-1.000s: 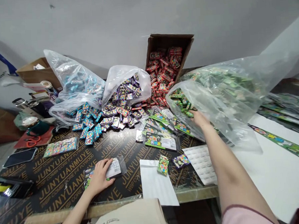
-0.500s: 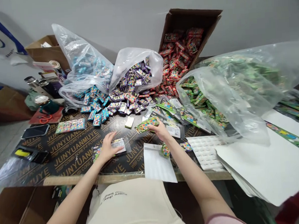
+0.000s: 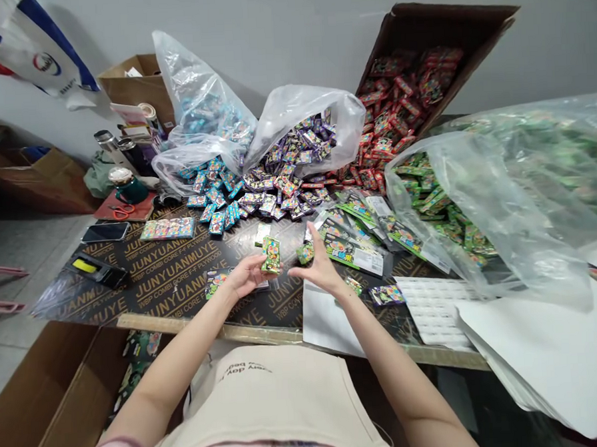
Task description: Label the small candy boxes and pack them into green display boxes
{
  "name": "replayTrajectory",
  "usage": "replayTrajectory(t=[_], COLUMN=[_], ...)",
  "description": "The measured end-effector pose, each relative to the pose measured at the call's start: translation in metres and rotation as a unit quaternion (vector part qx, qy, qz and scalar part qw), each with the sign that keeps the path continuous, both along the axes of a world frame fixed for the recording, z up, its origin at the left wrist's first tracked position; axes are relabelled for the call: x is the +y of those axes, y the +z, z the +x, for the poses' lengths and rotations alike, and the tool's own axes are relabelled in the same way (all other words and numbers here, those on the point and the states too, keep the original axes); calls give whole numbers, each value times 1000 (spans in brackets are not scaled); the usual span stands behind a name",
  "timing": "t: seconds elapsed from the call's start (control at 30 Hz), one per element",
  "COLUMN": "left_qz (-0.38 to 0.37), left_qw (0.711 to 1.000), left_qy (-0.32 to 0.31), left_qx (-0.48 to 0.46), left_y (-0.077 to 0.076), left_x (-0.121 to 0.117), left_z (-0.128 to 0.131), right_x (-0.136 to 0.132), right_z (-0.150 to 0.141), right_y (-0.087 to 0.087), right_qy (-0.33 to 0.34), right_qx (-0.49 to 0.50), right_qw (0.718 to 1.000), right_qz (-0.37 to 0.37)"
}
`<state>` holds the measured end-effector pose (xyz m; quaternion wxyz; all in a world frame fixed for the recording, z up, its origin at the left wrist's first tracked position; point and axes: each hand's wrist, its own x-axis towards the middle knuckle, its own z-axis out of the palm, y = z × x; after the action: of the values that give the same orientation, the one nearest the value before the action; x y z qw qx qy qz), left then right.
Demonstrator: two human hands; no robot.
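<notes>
My left hand (image 3: pixel 248 277) pinches a small green printed packet (image 3: pixel 271 254), held upright over the dark board table. To its right, my right hand (image 3: pixel 323 265) is open, thumb and fingers spread, with nothing between them. Beside its thumb shows another small green packet (image 3: pixel 305 253). Just behind the held packet lies a pale yellowish packet (image 3: pixel 262 234). A flat printed pouch (image 3: pixel 214 281) is partly covered by my left hand. Under my right forearm are a white sheet (image 3: pixel 326 319) and a purple packet (image 3: pixel 386 295).
Heaps of blue packets (image 3: pixel 217 221), purple packets (image 3: pixel 270 201) and red packets (image 3: pixel 369 150) lie at the back. Green packets (image 3: pixel 459 232) spill from a clear bag (image 3: pixel 477 194) at right. A phone (image 3: pixel 105 233) and a black-and-yellow tool (image 3: pixel 97 269) lie left.
The green packet in my right hand has left it; my left hand, open before, now holds a green packet. My right hand has opened. The view has swung left.
</notes>
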<state>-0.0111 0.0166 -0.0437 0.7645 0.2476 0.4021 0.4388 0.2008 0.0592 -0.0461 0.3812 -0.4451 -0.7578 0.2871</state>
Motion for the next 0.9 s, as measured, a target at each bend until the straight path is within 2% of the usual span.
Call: replayTrajectory(t=[0.07, 0.13, 0.3, 0.47, 0.63, 0.7, 0.8, 0.87, 0.9], left_qz=[-26, -34, -18, 4, 24, 26, 33, 61, 92], left_qw=[997, 996, 999, 989, 976, 977, 981, 975, 964], left_qy=[-12, -15, 1, 42, 74, 66, 16, -7, -9], left_qx=[-65, -83, -28, 138, 204, 202, 190, 216, 250], left_y=[3, 4, 4, 5, -1, -3, -5, -8, -10], left_x=[-7, -13, -21, -16, -12, -12, -14, -16, -17], left_z=[0, 2, 4, -12, -24, -23, -17, -17, -20], right_x=[-12, -21, -29, -33, -41, -44, -46, -45, -43], right_z=[-6, -15, -30, -31, -29, -30, -31, -31, -30], right_y=[0, 1, 1, -10, -15, -11, -4, -5, -7], right_qy=[92, 127, 104, 80, 144, 150, 184, 210, 196], right_qx=[1, 13, -22, -91, -75, -55, -27, -22, -29], right_qw=[996, 992, 992, 992, 986, 987, 982, 977, 980], right_qz=[11, 24, 62, 24, 26, 36, 33, 30, 32])
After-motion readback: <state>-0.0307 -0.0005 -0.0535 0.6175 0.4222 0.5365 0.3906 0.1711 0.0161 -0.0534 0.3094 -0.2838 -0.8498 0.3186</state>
